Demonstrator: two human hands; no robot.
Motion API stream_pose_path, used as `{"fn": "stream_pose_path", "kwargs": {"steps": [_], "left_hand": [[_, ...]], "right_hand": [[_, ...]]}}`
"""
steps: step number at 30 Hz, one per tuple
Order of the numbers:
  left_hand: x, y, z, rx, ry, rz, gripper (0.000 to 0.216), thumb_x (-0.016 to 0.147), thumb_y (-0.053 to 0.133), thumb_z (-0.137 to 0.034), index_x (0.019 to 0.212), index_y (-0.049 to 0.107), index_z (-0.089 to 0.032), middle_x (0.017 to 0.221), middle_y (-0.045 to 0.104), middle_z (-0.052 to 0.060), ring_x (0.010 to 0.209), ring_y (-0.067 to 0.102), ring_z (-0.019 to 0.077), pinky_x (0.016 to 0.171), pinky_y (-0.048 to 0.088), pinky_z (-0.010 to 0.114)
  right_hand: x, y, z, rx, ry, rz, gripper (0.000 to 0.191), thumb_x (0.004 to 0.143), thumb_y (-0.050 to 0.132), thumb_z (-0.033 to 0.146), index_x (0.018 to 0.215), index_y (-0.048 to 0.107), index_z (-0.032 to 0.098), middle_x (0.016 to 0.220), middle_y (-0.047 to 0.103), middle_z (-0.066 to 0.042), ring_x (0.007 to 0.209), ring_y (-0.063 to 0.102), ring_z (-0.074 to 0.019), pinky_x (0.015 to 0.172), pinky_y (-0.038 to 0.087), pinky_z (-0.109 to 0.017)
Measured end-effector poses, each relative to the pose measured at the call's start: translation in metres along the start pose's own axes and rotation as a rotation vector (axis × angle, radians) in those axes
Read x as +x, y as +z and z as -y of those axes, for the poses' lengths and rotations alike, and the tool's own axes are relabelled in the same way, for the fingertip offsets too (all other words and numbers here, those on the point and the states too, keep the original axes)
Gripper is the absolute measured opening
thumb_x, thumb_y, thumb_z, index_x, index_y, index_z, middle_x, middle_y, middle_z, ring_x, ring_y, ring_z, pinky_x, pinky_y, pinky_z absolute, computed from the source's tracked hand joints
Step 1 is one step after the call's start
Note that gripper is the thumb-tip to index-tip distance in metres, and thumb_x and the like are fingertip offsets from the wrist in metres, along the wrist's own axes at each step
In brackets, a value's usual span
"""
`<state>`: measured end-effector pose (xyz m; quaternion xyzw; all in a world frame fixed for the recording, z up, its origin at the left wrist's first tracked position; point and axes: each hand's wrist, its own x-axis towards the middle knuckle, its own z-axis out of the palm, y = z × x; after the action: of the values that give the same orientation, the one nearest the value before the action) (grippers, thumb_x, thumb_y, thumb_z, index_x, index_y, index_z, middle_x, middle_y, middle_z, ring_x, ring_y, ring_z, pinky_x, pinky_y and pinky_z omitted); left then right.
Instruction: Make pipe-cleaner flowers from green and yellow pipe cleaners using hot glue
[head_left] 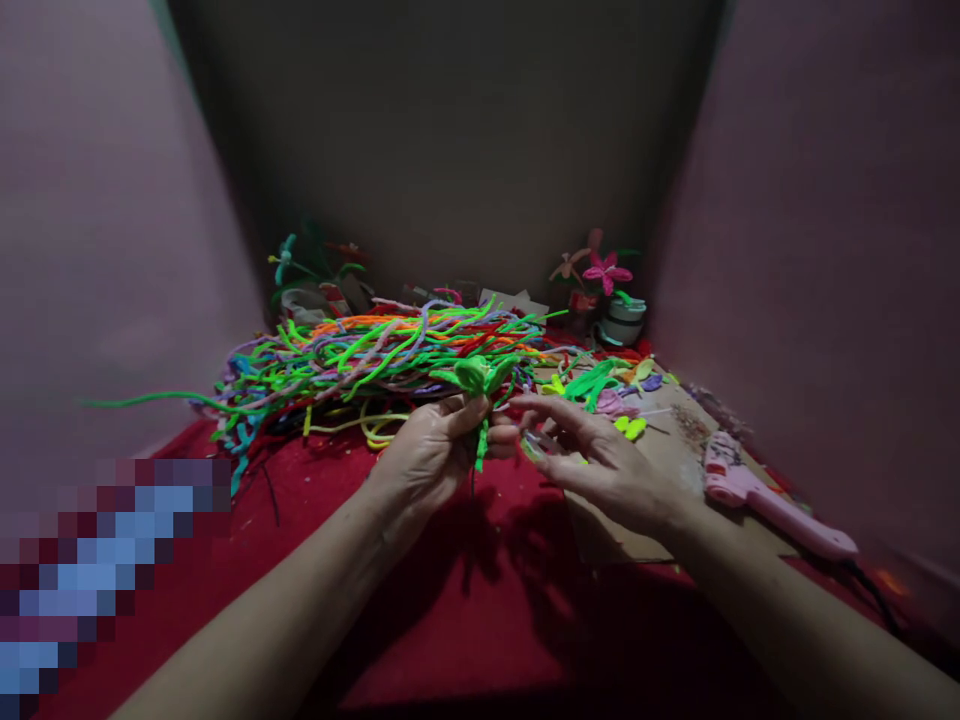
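Observation:
My left hand is closed, pinching a green pipe-cleaner flower between thumb and fingers. Its leaf-like loops spread out above the grip, and a twisted green stem hangs below. Just to the right, my right hand is curled with its fingertips close to the left fingers. Between its thumb and fingers shows a small, shiny, yellowish clear thing, too blurred to name. Behind both hands lies a heap of multicoloured pipe cleaners.
At right, a pink glue gun lies over a cardboard sheet, its cord trailing off right. Green loops and yellow pieces lie there too. A pink flower stands in a pot. Red cloth covers the surface between side walls.

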<state>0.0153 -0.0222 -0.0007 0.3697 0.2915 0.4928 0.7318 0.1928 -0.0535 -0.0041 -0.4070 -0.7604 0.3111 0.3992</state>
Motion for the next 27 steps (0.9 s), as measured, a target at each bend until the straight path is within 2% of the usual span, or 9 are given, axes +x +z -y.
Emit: {"fn": "stream_pose_path", "kwargs": {"steps": [2, 4, 6, 8, 12, 15, 18, 24, 27], "left_hand": [[0.0, -0.001, 0.001, 0.005, 0.014, 0.009, 0.007, 0.071, 0.066, -0.011, 0.075, 0.061, -0.009, 0.064, 0.064, 0.004, 0.055, 0.064, 0.0151, 0.055, 0.055, 0.026], [0.001, -0.002, 0.004, 0.008, 0.018, 0.029, 0.009, 0.069, 0.068, -0.013, 0.073, 0.06, -0.009, 0.064, 0.064, 0.004, 0.054, 0.064, 0.0147, 0.055, 0.054, 0.025], [0.002, -0.002, 0.006, 0.006, 0.021, 0.05, 0.011, 0.069, 0.069, -0.014, 0.074, 0.06, -0.009, 0.064, 0.064, 0.004, 0.054, 0.064, 0.0142, 0.054, 0.054, 0.024], [0.002, -0.003, 0.008, 0.002, 0.029, 0.053, 0.012, 0.069, 0.069, -0.015, 0.074, 0.06, -0.009, 0.062, 0.064, 0.004, 0.052, 0.063, 0.0134, 0.052, 0.053, 0.022], [0.003, -0.002, 0.007, 0.024, 0.004, 0.007, 0.01, 0.07, 0.067, -0.015, 0.074, 0.06, -0.009, 0.064, 0.065, 0.006, 0.05, 0.062, 0.0132, 0.04, 0.047, 0.018], [0.002, -0.001, 0.005, 0.07, -0.018, -0.031, 0.009, 0.073, 0.064, -0.014, 0.077, 0.059, -0.008, 0.071, 0.067, 0.01, 0.052, 0.063, 0.0146, 0.038, 0.046, 0.018], [0.0, 0.0, 0.006, 0.118, -0.047, -0.076, 0.008, 0.075, 0.062, -0.016, 0.074, 0.058, -0.008, 0.065, 0.065, 0.008, 0.048, 0.061, 0.0137, 0.039, 0.048, 0.021], [0.0, 0.0, 0.016, 0.131, -0.125, 0.054, 0.021, 0.075, 0.063, -0.027, 0.064, 0.056, -0.01, 0.051, 0.053, -0.001, 0.032, 0.043, 0.0053, 0.026, 0.033, 0.015], [0.0, 0.002, 0.018, 0.12, -0.136, 0.096, 0.021, 0.076, 0.062, -0.028, 0.066, 0.057, -0.01, 0.05, 0.051, -0.001, 0.031, 0.041, 0.0044, 0.026, 0.034, 0.015]], "right_hand": [[0.001, -0.003, -0.003, 0.001, 0.064, 0.038, 0.028, 0.078, 0.048, 0.016, 0.102, 0.061, 0.023, 0.099, 0.06, -0.003, 0.093, 0.054, -0.0185, 0.08, 0.042, -0.034], [0.003, -0.002, -0.004, -0.003, 0.105, 0.053, 0.019, 0.079, 0.046, 0.017, 0.083, 0.064, 0.02, 0.085, 0.059, -0.002, 0.085, 0.052, -0.0169, 0.075, 0.041, -0.032], [0.004, 0.002, -0.004, 0.01, 0.117, 0.006, 0.016, 0.08, 0.048, 0.022, 0.069, 0.058, 0.017, 0.072, 0.052, -0.001, 0.072, 0.048, -0.0137, 0.065, 0.039, -0.027], [0.005, 0.006, -0.002, 0.058, 0.134, -0.043, 0.022, 0.079, 0.052, 0.03, 0.061, 0.052, 0.017, 0.062, 0.044, 0.002, 0.06, 0.041, -0.0105, 0.055, 0.034, -0.024], [0.004, 0.002, -0.002, 0.181, 0.229, 0.008, 0.025, 0.078, 0.055, 0.037, 0.063, 0.052, 0.017, 0.056, 0.038, 0.005, 0.05, 0.031, -0.0075, 0.046, 0.024, -0.022], [0.004, -0.009, -0.005, 0.256, 0.249, -0.005, 0.022, 0.076, 0.059, 0.036, 0.065, 0.056, 0.017, 0.058, 0.043, 0.004, 0.05, 0.034, -0.0073, 0.046, 0.025, -0.022], [0.005, -0.017, -0.007, 0.355, 0.267, -0.046, 0.021, 0.073, 0.063, 0.037, 0.065, 0.058, 0.018, 0.055, 0.043, 0.005, 0.048, 0.034, -0.0072, 0.046, 0.026, -0.022], [0.007, -0.009, -0.01, 0.439, 0.231, -0.024, 0.021, 0.074, 0.063, 0.036, 0.068, 0.059, 0.016, 0.056, 0.043, 0.005, 0.049, 0.033, -0.0063, 0.047, 0.023, -0.022], [0.007, -0.005, -0.014, 0.442, 0.259, -0.036, 0.023, 0.073, 0.064, 0.037, 0.066, 0.059, 0.016, 0.054, 0.042, 0.005, 0.048, 0.03, -0.0059, 0.045, 0.02, -0.022]]}}
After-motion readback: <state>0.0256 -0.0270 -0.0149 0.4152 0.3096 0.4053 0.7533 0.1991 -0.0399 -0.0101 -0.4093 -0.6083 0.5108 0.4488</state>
